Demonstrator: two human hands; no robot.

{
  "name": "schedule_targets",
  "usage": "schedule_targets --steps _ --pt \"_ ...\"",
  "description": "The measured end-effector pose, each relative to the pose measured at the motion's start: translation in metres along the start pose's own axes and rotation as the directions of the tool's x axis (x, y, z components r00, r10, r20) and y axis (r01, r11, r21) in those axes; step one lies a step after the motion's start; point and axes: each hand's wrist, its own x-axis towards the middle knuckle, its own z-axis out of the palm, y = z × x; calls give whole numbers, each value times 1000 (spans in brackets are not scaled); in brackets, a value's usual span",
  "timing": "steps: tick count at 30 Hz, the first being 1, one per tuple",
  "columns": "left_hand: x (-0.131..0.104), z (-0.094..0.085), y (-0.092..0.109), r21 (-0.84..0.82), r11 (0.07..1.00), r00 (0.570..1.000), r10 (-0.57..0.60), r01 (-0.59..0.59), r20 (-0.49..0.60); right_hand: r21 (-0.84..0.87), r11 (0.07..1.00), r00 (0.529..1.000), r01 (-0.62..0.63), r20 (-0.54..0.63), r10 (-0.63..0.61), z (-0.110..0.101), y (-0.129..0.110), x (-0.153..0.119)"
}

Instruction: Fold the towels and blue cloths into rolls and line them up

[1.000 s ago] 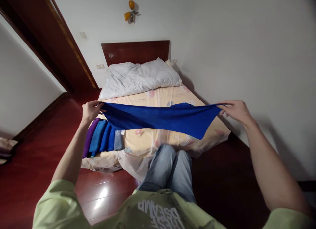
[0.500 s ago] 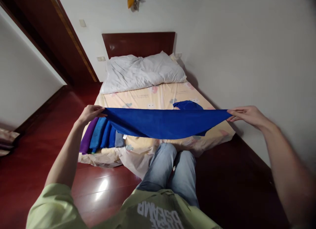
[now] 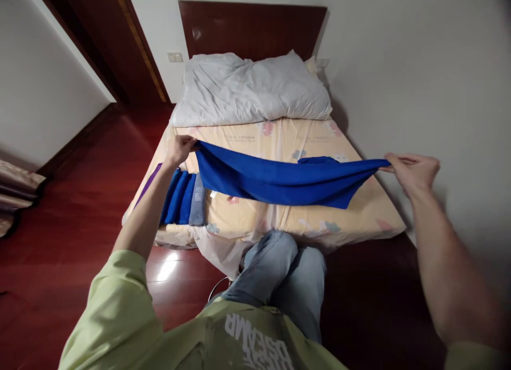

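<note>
A blue towel [image 3: 271, 179] hangs stretched lengthwise above the bed, sagging in the middle. My left hand [image 3: 181, 149] pinches its left upper corner, and my right hand [image 3: 415, 170] has hold of the right end. Both sets of fingers are closed on the cloth. Behind the towel, a second blue cloth [image 3: 317, 160] lies on the bed, mostly hidden. Beneath my left forearm is a row of folded towels: a purple towel [image 3: 147, 185] partly covered by the arm, several blue towels [image 3: 184, 199] and a grey towel [image 3: 198, 200] at the right end.
The bed [image 3: 235, 213] has a cream patterned sheet, with a rumpled white quilt [image 3: 255, 90] near the dark headboard [image 3: 255, 29]. My knees [image 3: 275, 258] are against its front edge. A wall [image 3: 419, 82] stands close on the right; a curtain [image 3: 16, 191] hangs at far left.
My view has tilted downward. My left hand has risen relative to the right, so the towel now slopes and hangs looser, with its right end bunched toward my right hand.
</note>
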Motion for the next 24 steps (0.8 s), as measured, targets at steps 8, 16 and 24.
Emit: schedule_targets --steps 8,16,24 --pt "-40 8 14 186 970 957 196 -157 -212 260 963 997 -73 29 68 29 34 20" --pt "-160 53 -96 331 939 994 -107 97 12 119 878 886 -463 56 459 32 171 -73" --pt "-214 97 -148 346 905 958 -282 247 55 91 745 744 -660 -56 666 7 267 -135"
